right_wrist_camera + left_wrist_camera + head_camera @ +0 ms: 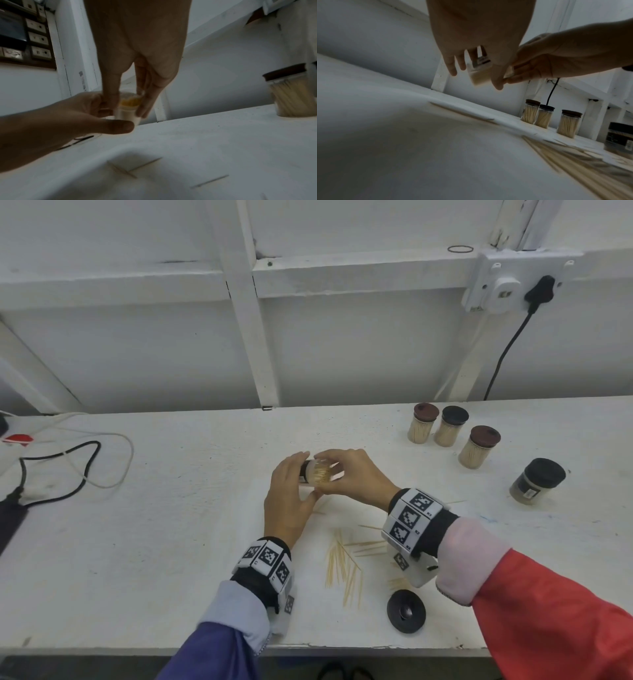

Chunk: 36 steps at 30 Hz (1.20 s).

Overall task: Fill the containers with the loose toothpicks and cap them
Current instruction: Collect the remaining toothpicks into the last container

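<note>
Both hands hold one open toothpick jar tilted above the desk, mid-desk. Left hand fingers spread, cupping its side; right hand fingers curl round the mouth end. Loose toothpicks lie near the front edge, black lid just beside them. Three capped filled jars and a dark-lidded jar stand far right.
</note>
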Motion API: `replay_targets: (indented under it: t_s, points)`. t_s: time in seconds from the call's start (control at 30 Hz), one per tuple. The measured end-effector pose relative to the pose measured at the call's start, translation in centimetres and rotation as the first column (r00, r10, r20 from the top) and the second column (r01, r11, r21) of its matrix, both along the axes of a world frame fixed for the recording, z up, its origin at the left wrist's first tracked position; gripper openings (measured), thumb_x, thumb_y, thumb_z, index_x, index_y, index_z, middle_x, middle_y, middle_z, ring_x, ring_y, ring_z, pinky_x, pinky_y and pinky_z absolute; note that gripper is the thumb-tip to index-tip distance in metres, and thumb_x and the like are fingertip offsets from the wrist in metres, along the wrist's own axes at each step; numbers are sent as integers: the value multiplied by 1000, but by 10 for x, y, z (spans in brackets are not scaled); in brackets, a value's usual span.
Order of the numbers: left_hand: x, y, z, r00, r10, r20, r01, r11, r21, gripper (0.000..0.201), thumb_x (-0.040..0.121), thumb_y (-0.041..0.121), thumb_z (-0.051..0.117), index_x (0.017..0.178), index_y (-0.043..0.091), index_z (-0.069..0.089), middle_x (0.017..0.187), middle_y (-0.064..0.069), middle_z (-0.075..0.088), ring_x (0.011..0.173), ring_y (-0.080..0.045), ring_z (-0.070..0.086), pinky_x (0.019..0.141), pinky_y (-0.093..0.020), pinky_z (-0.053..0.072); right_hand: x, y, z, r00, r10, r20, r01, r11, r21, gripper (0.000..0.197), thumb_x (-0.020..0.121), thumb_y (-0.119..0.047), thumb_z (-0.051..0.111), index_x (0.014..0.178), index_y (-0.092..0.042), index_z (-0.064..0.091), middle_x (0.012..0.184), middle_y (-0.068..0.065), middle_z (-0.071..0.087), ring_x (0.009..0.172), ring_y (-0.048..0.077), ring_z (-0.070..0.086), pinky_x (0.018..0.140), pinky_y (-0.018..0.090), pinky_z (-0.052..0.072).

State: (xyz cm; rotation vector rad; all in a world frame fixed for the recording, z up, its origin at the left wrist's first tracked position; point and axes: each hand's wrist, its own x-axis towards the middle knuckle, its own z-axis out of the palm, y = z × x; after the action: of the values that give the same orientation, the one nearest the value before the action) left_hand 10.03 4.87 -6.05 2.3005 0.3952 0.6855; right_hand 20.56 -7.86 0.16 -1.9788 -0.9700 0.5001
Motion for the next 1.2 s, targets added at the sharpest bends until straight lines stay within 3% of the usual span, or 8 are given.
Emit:
replay_targets:
  t_s: [0.17, 0.23, 0.3, 0.37, 0.5, 0.77, 0.97, 1.2]
  points:
    - [-10, 27, 14, 999, 40, 30, -40, 999, 13, 48, 79, 19, 79, 123, 19, 59, 119, 5, 63, 110, -15, 56, 93, -32, 47, 2, 10, -2, 954, 69, -292, -75, 997, -10, 56, 92, -28, 66, 142, -17, 43, 124, 6, 62, 110, 17, 61, 87, 33, 56]
    - [-13, 38, 18, 995, 100, -6, -100, 990, -96, 43, 78, 19, 79, 115, 24, 59, 110, 11, 64, 101, -12, 59, 83, -20, 45, 5, 14, -9, 993, 116, -14, -115, 951, -285, 55, 93, -34, 63, 142, -18, 44, 129, 8, 59, 113, 19, 57, 93, 32, 49]
    - [-15, 42, 20, 986, 147, -79, -158, 977, -146, 39, 80, 24, 78, 112, 30, 55, 102, 17, 62, 93, -7, 58, 73, -10, 38, 1, 18, -17, 918, 330, 221, -152, 806, -572, 51, 90, -36, 65, 136, -17, 52, 129, 6, 54, 117, 22, 52, 92, 34, 43]
    - [-16, 43, 18, 980, 152, -127, -169, 976, -140, 38, 81, 30, 77, 111, 31, 54, 98, 18, 61, 90, -7, 57, 68, -11, 36, -7, 24, -21, 843, 458, 284, -158, 714, -682, 41, 89, -33, 65, 123, -13, 61, 121, 7, 54, 113, 26, 53, 83, 36, 44]
    - [-17, 41, 9, 974, 145, -174, -175, 971, -166, 39, 80, 34, 76, 113, 30, 56, 98, 16, 64, 91, -11, 60, 73, -26, 44, -18, 34, -24, 795, 488, 361, -113, 703, -702, 20, 88, -15, 65, 103, -3, 67, 112, 14, 60, 96, 32, 60, 74, 34, 46]
    - [-14, 38, 5, 970, 91, -225, -135, 973, -190, 39, 80, 37, 75, 114, 30, 57, 100, 15, 66, 94, -12, 61, 82, -34, 50, -21, 35, -18, 715, 558, 421, -92, 672, -735, 19, 91, -3, 46, 100, -4, 62, 97, 13, 57, 74, 27, 49, 66, 32, 38]
    - [-13, 36, 5, 964, 81, -253, -133, 971, -198, 41, 80, 38, 75, 116, 29, 57, 102, 14, 66, 95, -12, 60, 82, -30, 48, -16, 36, -20, 746, 585, 319, -130, 597, -792, 10, 90, -19, 53, 94, -11, 58, 101, 7, 60, 77, 23, 51, 67, 30, 37]
    - [-13, 39, 5, 952, 128, -277, -182, 967, -179, 41, 80, 30, 74, 116, 29, 56, 110, 12, 64, 99, -14, 60, 86, -33, 48, 24, 27, 29, 924, 338, 179, -174, 789, -589, 9, 88, -14, 58, 82, -20, 60, 75, -8, 66, 65, 9, 63, 60, 23, 44]
